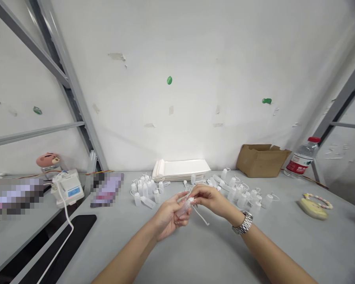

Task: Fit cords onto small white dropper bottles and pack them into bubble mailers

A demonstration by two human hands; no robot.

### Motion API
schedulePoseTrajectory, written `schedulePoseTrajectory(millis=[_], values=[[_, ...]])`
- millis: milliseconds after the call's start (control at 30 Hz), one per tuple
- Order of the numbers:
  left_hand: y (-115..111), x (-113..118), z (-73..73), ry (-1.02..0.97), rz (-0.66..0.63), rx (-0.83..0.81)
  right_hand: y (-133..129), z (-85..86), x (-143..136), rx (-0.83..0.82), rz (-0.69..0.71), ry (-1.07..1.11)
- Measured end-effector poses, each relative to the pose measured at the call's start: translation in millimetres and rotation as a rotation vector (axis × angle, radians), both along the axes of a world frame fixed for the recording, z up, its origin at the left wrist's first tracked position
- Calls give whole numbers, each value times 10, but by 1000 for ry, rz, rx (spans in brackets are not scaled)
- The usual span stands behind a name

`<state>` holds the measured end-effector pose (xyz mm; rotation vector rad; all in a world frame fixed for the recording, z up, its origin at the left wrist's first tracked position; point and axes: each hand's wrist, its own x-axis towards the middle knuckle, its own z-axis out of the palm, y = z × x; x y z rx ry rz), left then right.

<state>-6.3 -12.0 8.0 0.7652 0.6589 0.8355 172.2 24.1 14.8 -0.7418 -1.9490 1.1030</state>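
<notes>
Above the middle of the grey table, my left hand (169,216) is closed around a small translucent squeeze bottle (182,210), which is tilted. My right hand (208,198), with a metal watch on its wrist, pinches the bottle's white cap (190,200) at the upper end. From the cap a thin white strap (201,216) hangs down to the right. Several similar bottles (144,189) stand or lie to the left of my hands. Another group of capped bottles (242,197) with looped straps is spread to the right.
Flat white sheets or boxes (183,167) are stacked against the wall. A cardboard box (262,161) and a red-capped water bottle (301,159) stand at the back right. A yellow pouch (312,208) lies at the right; a black mat (68,244) and white cable (67,215) at the left.
</notes>
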Motion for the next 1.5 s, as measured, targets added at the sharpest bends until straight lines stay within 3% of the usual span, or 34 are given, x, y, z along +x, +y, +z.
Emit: schedulePoseTrajectory(millis=[267, 433, 667, 833, 1133, 1300, 1367, 1500], values=[[125, -108, -37, -36, -207, -34, -112, 19, 3, 344, -24, -270], [119, -118, -29, 93, -136, 37, -96, -47, -46, 171, -83, -283], [79, -46, -52, 225, 6, 172, -117, -120, -138, 96, -101, -290], [85, -43, -45, 284, 86, 167, -99, -120, -137, 101, -120, -250], [121, -129, -9, 229, -27, 84, -71, -91, -73, 46, -58, -103], [163, -205, 55, 199, -266, -14, -128, -60, -72, 146, -42, -147], [149, -191, 55, 241, -210, 42, -126, -66, -83, 135, -78, -156], [90, -65, -39, 447, 55, 302, -86, -116, -117, 84, -147, -172]])
